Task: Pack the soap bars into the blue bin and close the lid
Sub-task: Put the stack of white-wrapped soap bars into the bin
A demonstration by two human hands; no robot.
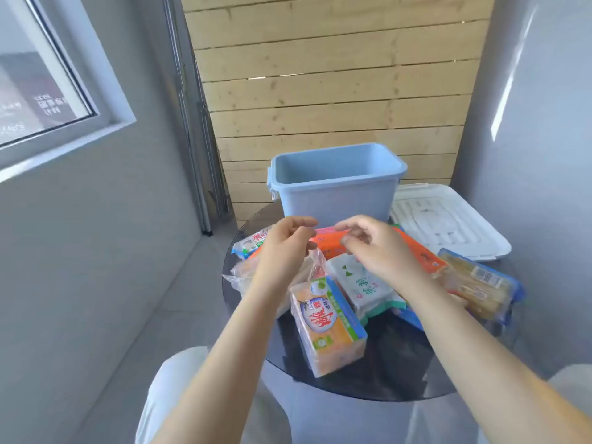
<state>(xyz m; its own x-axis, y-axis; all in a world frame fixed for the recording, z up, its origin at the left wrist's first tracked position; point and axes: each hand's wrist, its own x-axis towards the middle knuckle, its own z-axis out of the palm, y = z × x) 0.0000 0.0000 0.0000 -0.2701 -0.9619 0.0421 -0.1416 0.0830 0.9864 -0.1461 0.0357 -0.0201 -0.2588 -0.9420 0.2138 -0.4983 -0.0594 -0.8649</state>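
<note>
The blue bin (pixel 336 193) stands open and looks bare inside at the back of a round dark glass table (pixel 394 357). Its white lid (pixel 448 225) lies flat to the right of it. Several wrapped soap packs lie in front of the bin. An orange pack (pixel 330 240) lies just below the bin, and my left hand (pixel 285 248) and right hand (pixel 374 248) pinch its two ends. A yellow-and-blue pack (pixel 330 331) is nearest me, a white-and-green pack (pixel 362 283) lies under my right wrist, and a clear-wrapped yellow pack (pixel 477 286) sits at the right.
A wooden slat wall rises behind the table, with grey walls on both sides and a window at the left. More packs lie at the table's left edge (pixel 253 245). My knees in pale trousers show below the table.
</note>
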